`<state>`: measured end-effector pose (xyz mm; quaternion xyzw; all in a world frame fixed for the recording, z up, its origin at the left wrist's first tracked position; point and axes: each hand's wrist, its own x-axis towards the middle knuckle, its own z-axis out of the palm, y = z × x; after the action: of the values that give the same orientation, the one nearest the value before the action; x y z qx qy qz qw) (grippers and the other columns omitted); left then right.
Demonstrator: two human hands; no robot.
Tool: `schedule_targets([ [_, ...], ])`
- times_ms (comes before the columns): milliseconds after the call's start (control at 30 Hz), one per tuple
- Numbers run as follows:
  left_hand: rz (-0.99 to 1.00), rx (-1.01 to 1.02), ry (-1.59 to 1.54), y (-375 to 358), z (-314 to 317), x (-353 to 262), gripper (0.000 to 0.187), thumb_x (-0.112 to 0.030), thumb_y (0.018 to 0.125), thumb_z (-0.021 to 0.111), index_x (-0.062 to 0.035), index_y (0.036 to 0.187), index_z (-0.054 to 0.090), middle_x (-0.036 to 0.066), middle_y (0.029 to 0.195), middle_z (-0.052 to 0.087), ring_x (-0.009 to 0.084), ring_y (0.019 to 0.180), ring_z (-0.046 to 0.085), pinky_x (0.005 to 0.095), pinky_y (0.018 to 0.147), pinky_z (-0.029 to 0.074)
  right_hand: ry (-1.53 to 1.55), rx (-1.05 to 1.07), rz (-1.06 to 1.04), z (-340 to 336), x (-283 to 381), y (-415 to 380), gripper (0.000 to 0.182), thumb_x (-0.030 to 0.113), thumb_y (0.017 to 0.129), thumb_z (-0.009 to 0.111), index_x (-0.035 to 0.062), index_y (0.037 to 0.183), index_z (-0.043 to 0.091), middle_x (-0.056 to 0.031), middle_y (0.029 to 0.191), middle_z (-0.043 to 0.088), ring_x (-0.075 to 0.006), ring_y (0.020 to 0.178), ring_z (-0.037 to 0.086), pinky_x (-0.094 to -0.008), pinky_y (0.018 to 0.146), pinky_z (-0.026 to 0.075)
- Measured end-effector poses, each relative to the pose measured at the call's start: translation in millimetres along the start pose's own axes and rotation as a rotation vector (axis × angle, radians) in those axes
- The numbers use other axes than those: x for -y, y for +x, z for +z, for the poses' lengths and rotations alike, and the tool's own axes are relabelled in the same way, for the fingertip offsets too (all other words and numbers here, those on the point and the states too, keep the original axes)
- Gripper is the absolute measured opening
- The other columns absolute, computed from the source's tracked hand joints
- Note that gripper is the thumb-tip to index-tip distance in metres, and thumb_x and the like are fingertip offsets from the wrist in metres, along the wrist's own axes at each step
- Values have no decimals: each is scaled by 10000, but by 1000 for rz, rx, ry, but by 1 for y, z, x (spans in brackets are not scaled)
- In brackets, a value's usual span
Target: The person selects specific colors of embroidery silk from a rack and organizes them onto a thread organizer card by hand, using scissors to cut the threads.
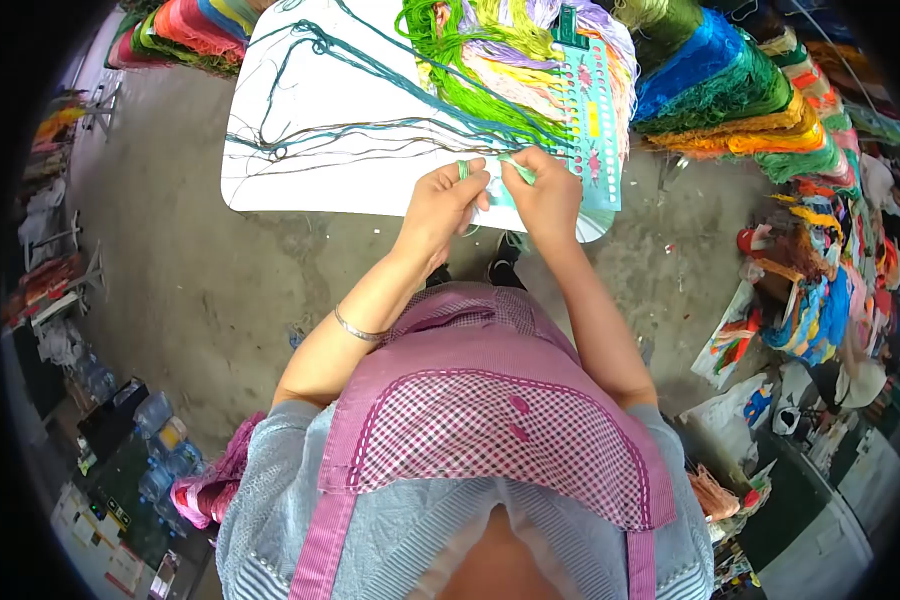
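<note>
Over the front edge of the white table (320, 180), my left hand (442, 207) is closed on light green thread (463, 170), with a loop of it around a finger. Close beside it, my right hand (548, 198) pinches a small bundle of the same green thread. Just beyond my right hand lies a teal card with rows of punched holes (592, 150). Bright green, yellow, lilac and peach skeins (500, 50) hang from the card's left side. Dark teal and brown strands (370, 135) stretch left across the tabletop. A dark green clip (570, 28) grips the card's far end.
Racks of coloured skeins (730, 85) stand at the right, with more skeins (195, 35) at the far left. Bags and yarn bundles (820, 310) line the right side. Plastic water bottles (165, 440) stand at lower left on the concrete floor (190, 250).
</note>
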<state>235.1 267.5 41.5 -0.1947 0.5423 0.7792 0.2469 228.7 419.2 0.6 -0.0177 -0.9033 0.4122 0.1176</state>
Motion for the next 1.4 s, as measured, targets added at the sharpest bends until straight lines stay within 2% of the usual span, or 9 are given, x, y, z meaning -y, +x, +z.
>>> schedule_targets([
  [167, 27, 52, -65, 9, -9, -1, 262, -200, 906, 646, -88, 676, 589, -37, 594, 535, 13, 440, 337, 199, 408, 224, -192, 63, -151, -3, 10, -7, 156, 160, 761, 727, 64, 857, 651, -115, 822, 647, -307, 710, 643, -346, 664, 513],
  [233, 26, 75, 59, 6, -10, -7, 152, -172, 917, 633, -36, 922, 702, -58, 616, 532, 6, 468, 344, 186, 426, 227, -172, 63, -210, -10, 14, -6, 188, 171, 762, 732, 68, 897, 652, -109, 821, 646, -274, 701, 651, -332, 653, 515],
  [333, 127, 81, 170, 10, -11, -11, 150, -164, 915, 637, -37, 877, 707, -46, 656, 577, 3, 482, 346, 183, 440, 234, 61, 240, 162, -27, 29, 1, 258, 194, 751, 737, 28, 932, 656, -50, 777, 649, -108, 688, 618, -271, 620, 489],
  [467, 150, 220, 122, 26, -8, 1, 192, -151, 928, 617, 30, 968, 667, 73, 810, 676, 133, 702, 649, 237, 662, 497, 154, 276, 142, -31, 21, 10, 229, 154, 758, 711, 16, 937, 669, -55, 799, 675, -71, 707, 584, -243, 628, 455],
  [600, 121, 262, 127, 41, -14, 10, 172, -121, 915, 608, 43, 898, 658, 69, 794, 678, 156, 699, 685, 234, 625, 489, 144, 314, 186, -29, 20, 9, 258, 137, 755, 703, 1, 967, 649, -62, 809, 675, -77, 720, 588, -238, 656, 463],
  [900, 96, 187, 300, 33, -31, -9, 156, -138, 876, 643, 9, 920, 672, 56, 778, 685, 43, 547, 518, 195, 477, 295, 219, 292, 257, -27, 24, 11, 369, 126, 746, 715, -25, 1058, 586, -93, 897, 681, -98, 721, 617, -253, 667, 505],
  [1100, -43, 443, -264, 20, -49, -30, 222, -82, 874, 541, 38, 1006, 673, 15, 667, 589, 45, 449, 344, 202, 418, 238, 74, 345, 228, -21, 24, 10, 451, 182, 691, 757, 27, 1061, 550, -94, 802, 658, -201, 705, 648, -322, 649, 506],
  [1233, 26, 414, 540, 25, -11, -35, 229, -164, 892, 559, -51, 1050, 681, 70, 657, 626, 72, 513, 506, 217, 466, 378, -7, 249, 128, -20, 28, 6, 608, 217, 622, 797, 75, 1119, 477, -113, 822, 659, -301, 751, 661, -400, 666, 504],
  [1400, 395, 347, 779, 47, -47, -20, 193, -244, 898, 616, -53, 896, 645, -12, 696, 588, 94, 616, 485, 252, 575, 413, -149, 291, 96, -17, 23, 10, 525, 266, 618, 786, 96, 1048, 538, -63, 791, 633, -278, 711, 643, -395, 655, 491],
])
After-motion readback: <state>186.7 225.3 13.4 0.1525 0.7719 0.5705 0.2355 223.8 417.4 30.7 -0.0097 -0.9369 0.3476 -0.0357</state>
